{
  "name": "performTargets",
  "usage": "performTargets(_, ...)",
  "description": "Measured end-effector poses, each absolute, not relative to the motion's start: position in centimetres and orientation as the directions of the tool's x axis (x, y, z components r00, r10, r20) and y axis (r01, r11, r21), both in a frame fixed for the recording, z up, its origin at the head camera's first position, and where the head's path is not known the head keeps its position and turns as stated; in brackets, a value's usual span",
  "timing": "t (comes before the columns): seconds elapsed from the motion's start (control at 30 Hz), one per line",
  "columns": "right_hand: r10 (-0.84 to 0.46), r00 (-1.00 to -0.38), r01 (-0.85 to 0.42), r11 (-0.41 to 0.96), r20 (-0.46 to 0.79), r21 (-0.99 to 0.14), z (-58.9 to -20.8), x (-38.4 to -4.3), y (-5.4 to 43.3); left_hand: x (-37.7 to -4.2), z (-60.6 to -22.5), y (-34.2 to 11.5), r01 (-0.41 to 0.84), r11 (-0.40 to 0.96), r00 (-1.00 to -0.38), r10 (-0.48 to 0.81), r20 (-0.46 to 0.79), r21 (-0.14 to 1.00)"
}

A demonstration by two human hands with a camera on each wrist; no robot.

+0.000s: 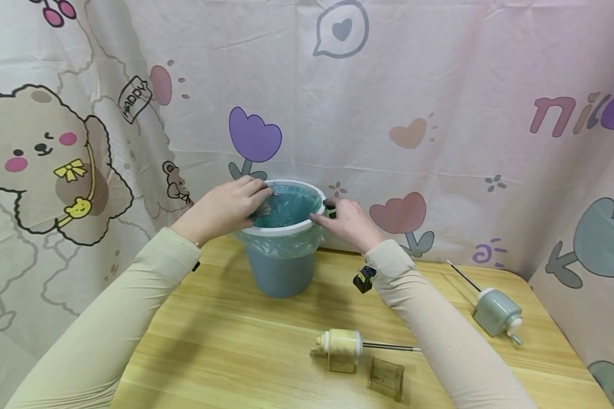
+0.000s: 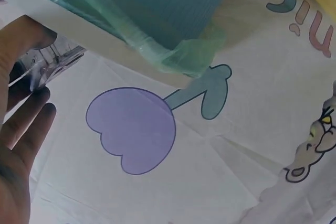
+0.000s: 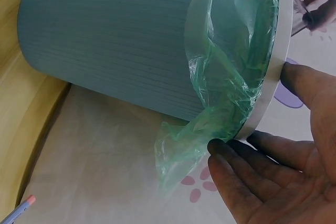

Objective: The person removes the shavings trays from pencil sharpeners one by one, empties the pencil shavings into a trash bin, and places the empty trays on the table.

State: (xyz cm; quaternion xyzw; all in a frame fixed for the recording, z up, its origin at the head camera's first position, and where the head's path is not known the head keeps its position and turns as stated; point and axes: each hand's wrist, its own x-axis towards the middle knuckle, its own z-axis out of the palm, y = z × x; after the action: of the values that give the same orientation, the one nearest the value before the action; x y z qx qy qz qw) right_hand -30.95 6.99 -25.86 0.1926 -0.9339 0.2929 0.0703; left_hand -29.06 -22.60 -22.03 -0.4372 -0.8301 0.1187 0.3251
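A blue-grey trash can (image 1: 281,272) with a white rim stands on the table, lined with a thin green plastic bag (image 3: 231,77) folded over its edge. My left hand (image 1: 230,205) is at the can's left rim and holds a clear plastic box (image 2: 55,59), similar to a pencil sharpener's shavings drawer, over the opening. The fingers partly hide this box, and its contents cannot be made out. At the opposite side, my right hand (image 1: 349,220) grips the rim, thumb on top and fingertips against the outside and the bag. Dark smudges show on the fingers.
A yellow crank pencil sharpener (image 1: 344,347) with pencils in it lies near the front, beside a clear drawer (image 1: 386,378). At right stands a grey crank pencil sharpener (image 1: 497,311) with a pencil in it. A printed curtain (image 1: 440,68) hangs behind the wooden table (image 1: 225,352).
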Motion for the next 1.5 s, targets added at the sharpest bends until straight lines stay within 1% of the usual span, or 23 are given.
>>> performTargets(0.1, -0.319, -0.916, -0.401, 0.757, 0.244, -0.516, -25.8, -31.0, 7.0, -29.0, -21.9, -22.3, 0.635, 0.558, -0.365, 0.826, 0.428, -0.535)
performTargets(0.27, -0.322, -0.915, -0.403, 0.751, 0.244, -0.522, -25.8, -31.0, 6.9, -28.8, -21.8, -21.5, 0.597, 0.522, -0.331, 0.852, 0.405, -0.609)
performTargets(0.43, -0.319, -0.916, -0.401, 0.741, 0.244, -0.538, -25.8, -30.9, 6.9, -28.6, -21.7, -21.0, 0.566, 0.507, -0.332, 0.862, 0.383, -0.65)
performTargets(0.63, -0.315, -0.914, -0.404, 0.745, 0.254, -0.531, -25.9, -31.1, 6.9, -28.3, -21.6, -20.7, 0.533, 0.493, -0.343, 0.869, 0.357, -0.687)
performTargets(0.9, -0.317, -0.913, -0.407, 0.741, 0.257, -0.534, -25.9, -31.0, 6.9, -28.1, -21.8, -20.4, 0.457, 0.425, -0.319, 0.898, 0.302, -0.781)
performTargets(1.3, -0.32, -0.912, -0.409, 0.739, 0.256, -0.535, -26.2, -31.1, 7.0, -28.1, -21.9, -20.3, 0.43, 0.412, -0.316, 0.902, 0.294, -0.803)
performTargets(1.5, -0.316, -0.913, -0.408, 0.737, 0.259, -0.539, -26.3, -31.1, 7.0, -28.0, -21.9, -20.3, 0.437, 0.423, -0.321, 0.898, 0.301, -0.794)
